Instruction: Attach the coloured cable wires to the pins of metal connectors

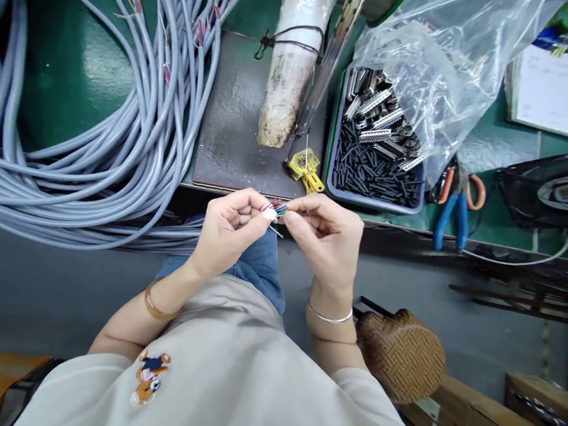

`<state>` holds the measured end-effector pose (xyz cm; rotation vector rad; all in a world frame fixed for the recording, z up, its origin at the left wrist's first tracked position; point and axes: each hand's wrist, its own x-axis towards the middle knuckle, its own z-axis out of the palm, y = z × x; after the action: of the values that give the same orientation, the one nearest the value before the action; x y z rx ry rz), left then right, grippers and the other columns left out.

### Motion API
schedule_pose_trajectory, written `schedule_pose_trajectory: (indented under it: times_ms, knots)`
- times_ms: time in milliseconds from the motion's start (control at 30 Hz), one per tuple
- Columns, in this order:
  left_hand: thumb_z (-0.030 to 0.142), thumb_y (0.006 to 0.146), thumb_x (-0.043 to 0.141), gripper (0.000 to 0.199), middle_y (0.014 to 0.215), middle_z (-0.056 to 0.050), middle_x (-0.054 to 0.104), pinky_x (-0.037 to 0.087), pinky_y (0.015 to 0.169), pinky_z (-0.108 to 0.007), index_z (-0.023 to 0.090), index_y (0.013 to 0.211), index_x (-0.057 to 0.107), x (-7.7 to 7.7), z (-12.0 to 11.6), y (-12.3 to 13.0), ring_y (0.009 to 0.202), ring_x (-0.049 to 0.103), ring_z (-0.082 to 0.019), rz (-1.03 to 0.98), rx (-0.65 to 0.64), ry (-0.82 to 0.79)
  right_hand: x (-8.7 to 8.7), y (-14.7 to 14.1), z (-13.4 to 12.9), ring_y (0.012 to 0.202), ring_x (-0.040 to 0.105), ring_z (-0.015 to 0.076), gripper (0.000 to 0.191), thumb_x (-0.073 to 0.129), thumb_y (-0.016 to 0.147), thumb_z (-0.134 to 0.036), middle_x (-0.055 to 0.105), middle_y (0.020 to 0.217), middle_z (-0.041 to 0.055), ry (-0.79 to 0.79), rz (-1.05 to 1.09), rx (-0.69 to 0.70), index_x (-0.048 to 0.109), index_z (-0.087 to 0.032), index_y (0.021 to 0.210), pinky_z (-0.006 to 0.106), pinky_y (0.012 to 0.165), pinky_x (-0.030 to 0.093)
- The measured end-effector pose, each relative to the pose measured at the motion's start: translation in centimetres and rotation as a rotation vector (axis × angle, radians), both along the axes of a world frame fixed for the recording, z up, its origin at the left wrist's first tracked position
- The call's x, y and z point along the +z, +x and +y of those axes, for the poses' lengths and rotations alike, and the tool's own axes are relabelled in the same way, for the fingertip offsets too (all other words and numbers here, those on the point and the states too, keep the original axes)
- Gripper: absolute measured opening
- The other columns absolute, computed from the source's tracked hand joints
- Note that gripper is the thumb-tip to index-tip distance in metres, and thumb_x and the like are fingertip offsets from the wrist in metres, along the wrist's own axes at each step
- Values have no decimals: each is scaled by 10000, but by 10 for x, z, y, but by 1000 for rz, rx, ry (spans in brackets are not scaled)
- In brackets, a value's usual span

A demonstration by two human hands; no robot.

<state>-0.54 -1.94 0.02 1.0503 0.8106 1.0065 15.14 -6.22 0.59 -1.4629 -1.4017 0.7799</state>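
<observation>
Between my two hands, just off the bench edge, is a small bundle of thin coloured wires (280, 208). My left hand (239, 224) pinches the bundle, its thumb and fingers closed round it. From the other side, the thumb and forefinger of my right hand (321, 230) are pressed together at the wires' ends. A thin pale strand (276, 232) hangs beneath the bundle. Grey multi-core cables (115, 166) lie in a big coil on the left, several with coloured wires bared at their ends.
A dark board (231, 113) bears a wrapped tube (288, 63) and a yellow clip-like piece (312, 180). Right of it stands a bin (375, 205) of black sleeves (366, 168) and metal connectors (379, 119), partly under a plastic bag (467, 44). Blue-handled pliers (452, 220) overhang the edge. A stool (403, 354) is below.
</observation>
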Motion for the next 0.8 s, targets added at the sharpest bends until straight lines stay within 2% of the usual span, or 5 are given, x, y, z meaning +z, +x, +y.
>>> schedule_pose_trajectory:
  times_ms: [100, 333, 567, 667, 800]
  knots:
    - [263, 775, 740, 178, 595, 39, 536, 337, 476, -165, 151, 706, 621, 3, 1, 2, 510, 400, -44, -4, -6, -2, 1, -6, -1, 530, 397, 77, 204, 687, 930, -348, 561, 665, -38, 51, -35, -15, 676, -221, 771, 277, 511, 304]
    - [326, 758, 762, 225, 535, 63, 456, 261, 427, -177, 161, 697, 621, 0, 3, 0, 457, 310, -34, -7, 4, -72, 5, 2, 3, 605, 575, 111, 156, 668, 946, -324, 667, 704, -15, 239, 53, -269, 721, -245, 823, 261, 532, 389]
    - [240, 772, 733, 167, 588, 39, 533, 300, 460, -161, 142, 693, 624, -1, 1, 1, 502, 389, -37, -23, -10, 31, 7, 4, 5, 483, 334, 55, 218, 684, 938, -368, 702, 816, -19, 57, -70, 45, 756, -249, 1106, 262, 485, 301]
    - [255, 770, 742, 188, 579, 45, 514, 302, 466, -163, 142, 684, 621, 0, -1, 3, 516, 390, -41, 19, 0, 70, 8, -2, 7, 516, 395, 56, 109, 665, 951, -288, 684, 770, -29, 124, -149, 65, 749, -219, 947, 248, 513, 337]
    - [262, 801, 721, 193, 576, 50, 490, 275, 455, -175, 144, 690, 616, -2, -4, 3, 505, 349, -39, 43, 53, 67, 9, -3, 5, 529, 436, 50, 177, 666, 941, -214, 635, 684, -46, 234, -326, 74, 649, -191, 767, 232, 530, 354]
